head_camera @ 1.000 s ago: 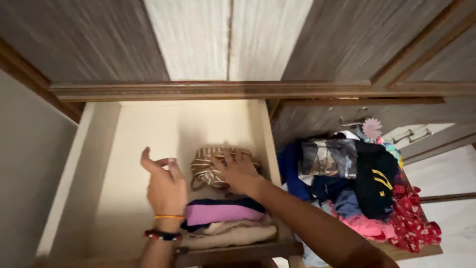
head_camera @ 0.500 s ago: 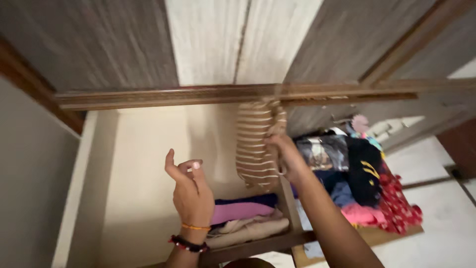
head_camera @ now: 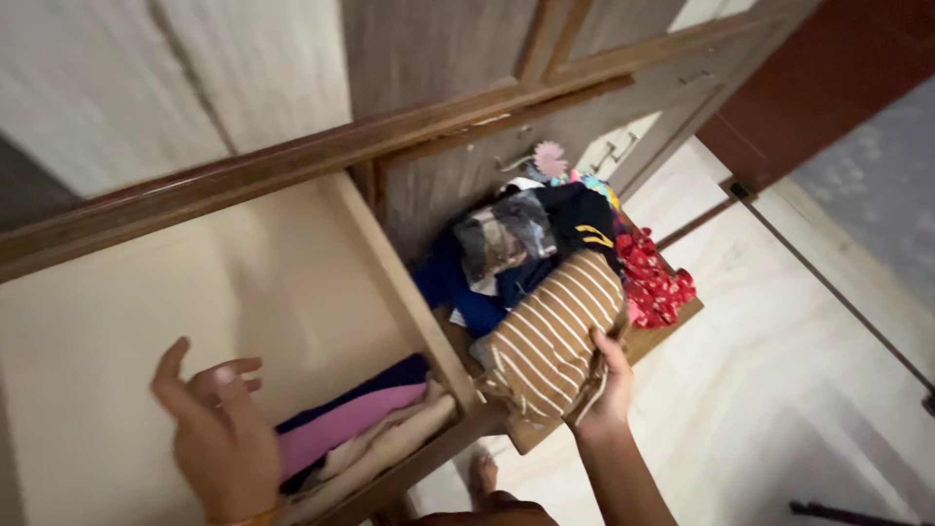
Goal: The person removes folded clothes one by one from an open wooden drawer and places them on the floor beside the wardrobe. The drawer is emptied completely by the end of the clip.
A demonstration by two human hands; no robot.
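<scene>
Head view shows one big shelf (head_camera: pixel 117 321) with one small stack (head_camera: pixel 360 438) of folded clothes in it. Beside it sits one heap (head_camera: pixel 545 244) of mixed clothes on a board. One striped cloth (head_camera: pixel 550 341), brown and white, hangs just in front of the heap. The right hand (head_camera: pixel 609 385) has its grip shut tight on the cloth's lower edge. The left hand (head_camera: pixel 219 438) floats over the shelf, fingers loose and spread, holding nothing.

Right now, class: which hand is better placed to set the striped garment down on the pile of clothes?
Right hand: it grips the striped garment over the clothes pile. Left hand hovers empty.
</scene>
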